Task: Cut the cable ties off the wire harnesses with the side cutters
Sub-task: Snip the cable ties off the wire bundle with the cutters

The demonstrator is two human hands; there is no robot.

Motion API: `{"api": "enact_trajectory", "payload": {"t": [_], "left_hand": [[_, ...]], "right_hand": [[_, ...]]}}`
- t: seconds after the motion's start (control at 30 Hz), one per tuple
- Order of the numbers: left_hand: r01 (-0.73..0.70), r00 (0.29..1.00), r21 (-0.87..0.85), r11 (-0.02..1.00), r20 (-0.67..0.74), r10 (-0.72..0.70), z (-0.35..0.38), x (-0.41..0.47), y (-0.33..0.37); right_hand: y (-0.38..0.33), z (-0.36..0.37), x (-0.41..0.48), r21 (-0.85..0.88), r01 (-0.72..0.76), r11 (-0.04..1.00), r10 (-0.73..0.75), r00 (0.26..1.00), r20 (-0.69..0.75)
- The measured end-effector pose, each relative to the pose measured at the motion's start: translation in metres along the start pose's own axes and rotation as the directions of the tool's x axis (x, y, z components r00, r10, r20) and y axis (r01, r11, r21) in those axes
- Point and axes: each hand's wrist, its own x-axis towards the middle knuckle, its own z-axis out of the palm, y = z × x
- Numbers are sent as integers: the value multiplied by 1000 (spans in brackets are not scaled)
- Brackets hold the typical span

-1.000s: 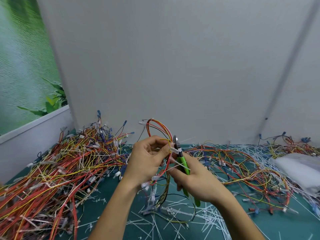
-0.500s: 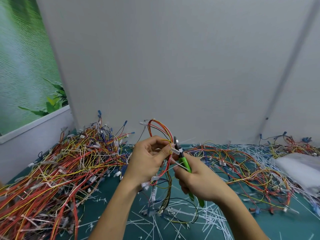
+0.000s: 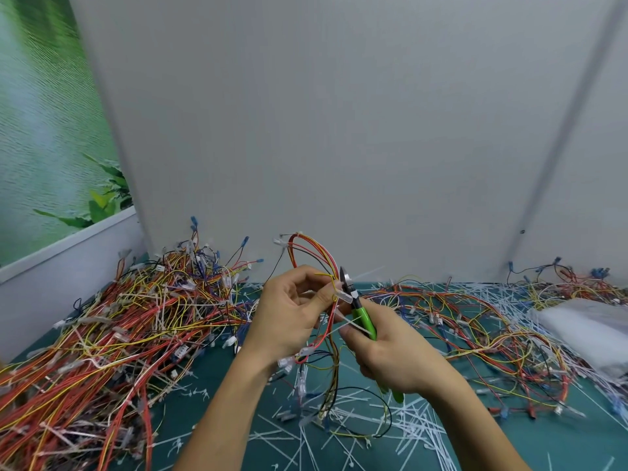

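Observation:
My left hand (image 3: 289,314) grips a wire harness (image 3: 311,253) of red, orange and yellow wires; its loop rises above my fingers and its connector ends hang below. My right hand (image 3: 390,358) grips the green-handled side cutters (image 3: 362,314). Their dark jaws point up and sit at a white cable tie (image 3: 343,295) on the harness, right beside my left thumb. A loose white tie tail crosses between my hands.
A big heap of tied harnesses (image 3: 112,334) fills the left of the green mat (image 3: 543,433). More loose harnesses (image 3: 475,328) lie at the right. Cut white ties (image 3: 390,433) litter the front. A white bag (image 3: 591,328) lies far right. A grey wall stands close behind.
Both hands have stayed almost in place. The cutters' jaws have closed in a little on the tie next to my left thumb.

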Motion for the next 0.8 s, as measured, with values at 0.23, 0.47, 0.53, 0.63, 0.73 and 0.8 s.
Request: {"api": "enact_trajectory", "payload": {"t": [0.23, 0.47, 0.53, 0.63, 0.73, 0.8], "left_hand": [[-2, 1000, -4, 1000, -3, 2, 0, 0, 0], [12, 1000, 4, 1000, 5, -12, 0, 1, -1], [5, 1000, -6, 1000, 3, -5, 0, 0, -1], [-15, 1000, -18, 1000, -5, 15, 1, 0, 1], [-37, 999, -23, 999, -8, 37, 0, 0, 2], [-39, 999, -15, 999, 3, 39, 0, 0, 3]], "right_hand": [[-4, -3, -2, -1, 17, 1000, -17, 1000, 21], [-2, -4, -2, 25, 17, 1000, -18, 998, 55], [1, -4, -1, -5, 36, 999, -36, 999, 11], [0, -2, -1, -3, 69, 998, -70, 997, -24], [-3, 0, -1, 7, 67, 998, -67, 997, -22], [-2, 1, -1, 56, 39, 998, -40, 999, 17]]}}
